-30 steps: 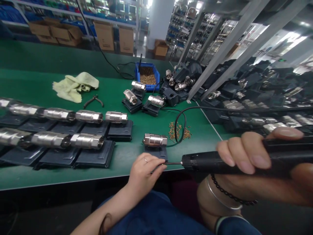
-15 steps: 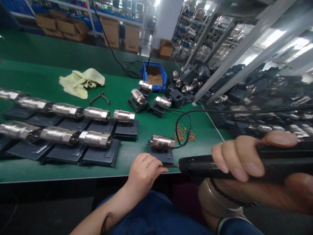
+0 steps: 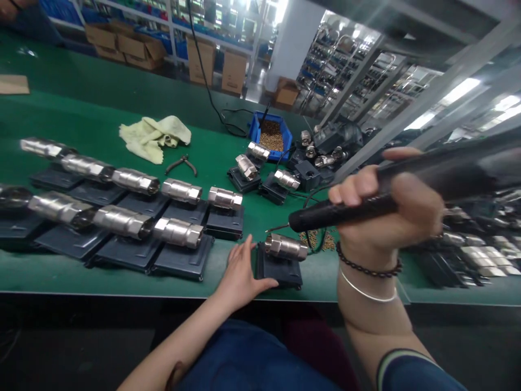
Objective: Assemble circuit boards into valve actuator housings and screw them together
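My right hand (image 3: 386, 214) is wrapped round a black electric screwdriver (image 3: 345, 209), held in the air with its bit pointing left above a metal valve unit (image 3: 285, 247) on a dark plastic base (image 3: 280, 271). My left hand (image 3: 242, 269) lies open on the green bench, its thumb and fingers against the left side of that base. A heap of small brass screws (image 3: 313, 239) lies just behind the unit.
Two rows of like valve units (image 3: 122, 217) on dark bases fill the left of the green bench (image 3: 81, 271). Behind lie a yellow cloth (image 3: 154, 136), pliers (image 3: 181, 163), a blue bin of screws (image 3: 271, 136) and more units (image 3: 260, 174). Stacked units stand at the right.
The right hand has lifted the screwdriver up and tilted it, bit away from the left fingers. The left hand has opened from a pinch and come to rest against the base.
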{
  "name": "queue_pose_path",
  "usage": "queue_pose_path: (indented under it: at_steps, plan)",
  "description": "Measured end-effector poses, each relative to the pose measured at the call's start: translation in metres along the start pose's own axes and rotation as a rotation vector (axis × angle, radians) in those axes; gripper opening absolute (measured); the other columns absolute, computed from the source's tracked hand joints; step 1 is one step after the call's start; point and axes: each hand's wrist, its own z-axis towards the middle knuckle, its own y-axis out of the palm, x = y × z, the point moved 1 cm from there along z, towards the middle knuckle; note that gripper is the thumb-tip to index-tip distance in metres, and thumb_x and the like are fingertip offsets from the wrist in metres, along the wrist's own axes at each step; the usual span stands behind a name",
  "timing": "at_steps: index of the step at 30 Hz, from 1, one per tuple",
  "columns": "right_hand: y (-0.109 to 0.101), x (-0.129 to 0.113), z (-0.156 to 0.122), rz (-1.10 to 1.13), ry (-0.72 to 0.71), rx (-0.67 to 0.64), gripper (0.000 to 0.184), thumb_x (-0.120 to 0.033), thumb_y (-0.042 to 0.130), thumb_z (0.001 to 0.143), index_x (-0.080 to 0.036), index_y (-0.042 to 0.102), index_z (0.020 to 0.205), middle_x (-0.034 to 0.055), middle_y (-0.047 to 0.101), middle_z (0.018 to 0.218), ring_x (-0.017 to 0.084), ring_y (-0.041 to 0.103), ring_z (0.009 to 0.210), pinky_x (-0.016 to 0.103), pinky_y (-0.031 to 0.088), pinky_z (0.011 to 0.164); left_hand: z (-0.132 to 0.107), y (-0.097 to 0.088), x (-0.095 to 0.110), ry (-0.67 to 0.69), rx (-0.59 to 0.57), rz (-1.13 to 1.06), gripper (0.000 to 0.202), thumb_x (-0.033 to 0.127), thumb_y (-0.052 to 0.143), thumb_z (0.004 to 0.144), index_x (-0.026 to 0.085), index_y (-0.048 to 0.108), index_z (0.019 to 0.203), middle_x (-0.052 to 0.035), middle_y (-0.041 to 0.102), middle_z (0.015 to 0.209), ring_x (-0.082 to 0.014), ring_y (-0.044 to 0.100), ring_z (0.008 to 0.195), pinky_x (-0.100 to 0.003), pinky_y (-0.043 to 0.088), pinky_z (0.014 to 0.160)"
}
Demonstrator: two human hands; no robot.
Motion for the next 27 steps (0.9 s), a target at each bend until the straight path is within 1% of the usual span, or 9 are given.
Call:
queue_pose_path:
  at_steps: [1, 3, 6, 8, 11, 13, 18, 21, 27]
  plan:
    - [0.001, 0.012, 0.005, -0.027, 0.022, -0.021, 0.021, -0.027, 0.069, 0.061, -0.023, 0.061, 0.08, -0.0073, 0.05, 0.05, 0.008, 0.045, 0.04, 0.025, 0.039, 0.042, 0.004, 0.003, 0.0, 0.017, -0.039, -0.019, 0.11, 0.044, 0.083, 0.06, 0.011, 0.02, 0.144, -0.0238, 0.051, 0.134, -0.0394, 0.041, 0.131, -0.062, 0.03, 0.108]
    - [0.002, 0.037, 0.012, -0.081, 0.115, -0.046, 0.021, -0.028, 0.067, 0.06, -0.023, 0.06, 0.08, -0.0077, 0.051, 0.049, 0.009, 0.046, 0.039, 0.026, 0.039, 0.042, 0.009, 0.007, 0.001, 0.048, -0.069, -0.05, 0.116, 0.046, 0.082, 0.059, 0.01, 0.013, 0.146, -0.0254, 0.049, 0.136, -0.0392, 0.04, 0.132, -0.063, 0.025, 0.109]
    - [-0.001, 0.065, 0.015, -0.142, 0.237, -0.067, 0.025, -0.029, 0.066, 0.06, -0.022, 0.058, 0.082, -0.008, 0.052, 0.047, 0.01, 0.048, 0.039, 0.026, 0.04, 0.042, 0.011, 0.009, 0.001, 0.053, -0.061, -0.07, 0.119, 0.048, 0.081, 0.059, 0.01, 0.011, 0.147, -0.0259, 0.049, 0.135, -0.0391, 0.043, 0.129, -0.063, 0.027, 0.108]
    - [-0.004, 0.074, 0.015, -0.15, 0.272, -0.066, 0.025, -0.029, 0.066, 0.06, -0.021, 0.057, 0.083, -0.0082, 0.052, 0.047, 0.01, 0.048, 0.039, 0.025, 0.04, 0.042, 0.01, 0.01, 0.001, 0.035, -0.061, -0.063, 0.12, 0.05, 0.081, 0.057, 0.009, 0.012, 0.147, -0.0259, 0.049, 0.135, -0.0404, 0.042, 0.13, -0.064, 0.028, 0.108]
    - [-0.007, 0.077, 0.015, -0.136, 0.297, -0.065, 0.026, -0.028, 0.066, 0.06, -0.02, 0.057, 0.084, -0.0083, 0.053, 0.047, 0.01, 0.049, 0.039, 0.024, 0.041, 0.043, 0.009, 0.01, 0.0, 0.005, -0.075, -0.048, 0.122, 0.051, 0.081, 0.056, 0.006, 0.012, 0.146, -0.0272, 0.048, 0.136, -0.0416, 0.038, 0.132, -0.063, 0.028, 0.109]
    - [-0.007, 0.076, 0.015, -0.125, 0.305, -0.068, 0.027, -0.027, 0.066, 0.061, -0.02, 0.057, 0.085, -0.0083, 0.053, 0.047, 0.01, 0.049, 0.04, 0.024, 0.041, 0.043, 0.009, 0.011, 0.0, 0.004, -0.075, -0.047, 0.122, 0.052, 0.081, 0.056, 0.006, 0.012, 0.146, -0.0274, 0.046, 0.136, -0.0418, 0.037, 0.132, -0.062, 0.028, 0.109]
    - [-0.007, 0.075, 0.018, -0.122, 0.313, -0.093, 0.025, -0.028, 0.065, 0.062, -0.021, 0.057, 0.085, -0.0086, 0.052, 0.048, 0.01, 0.049, 0.04, 0.024, 0.042, 0.042, 0.009, 0.013, -0.003, 0.024, -0.059, -0.047, 0.122, 0.054, 0.08, 0.057, 0.01, 0.011, 0.147, -0.0255, 0.047, 0.136, -0.0417, 0.039, 0.131, -0.064, 0.028, 0.108]
    - [-0.007, 0.077, 0.017, -0.121, 0.298, -0.112, 0.026, -0.028, 0.066, 0.063, -0.02, 0.057, 0.086, -0.0085, 0.053, 0.049, 0.01, 0.05, 0.04, 0.024, 0.043, 0.043, 0.008, 0.013, -0.003, 0.029, -0.058, -0.044, 0.121, 0.055, 0.079, 0.057, 0.01, 0.012, 0.147, -0.0256, 0.048, 0.136, -0.0413, 0.04, 0.131, -0.063, 0.029, 0.107]
    - [-0.004, 0.086, 0.011, -0.12, 0.347, -0.129, 0.026, -0.026, 0.069, 0.062, -0.02, 0.058, 0.085, -0.0084, 0.054, 0.049, 0.01, 0.049, 0.039, 0.024, 0.042, 0.042, 0.009, 0.01, 0.001, 0.016, -0.068, -0.038, 0.12, 0.054, 0.079, 0.058, 0.007, 0.013, 0.146, -0.0257, 0.049, 0.134, -0.0413, 0.041, 0.129, -0.062, 0.029, 0.108]
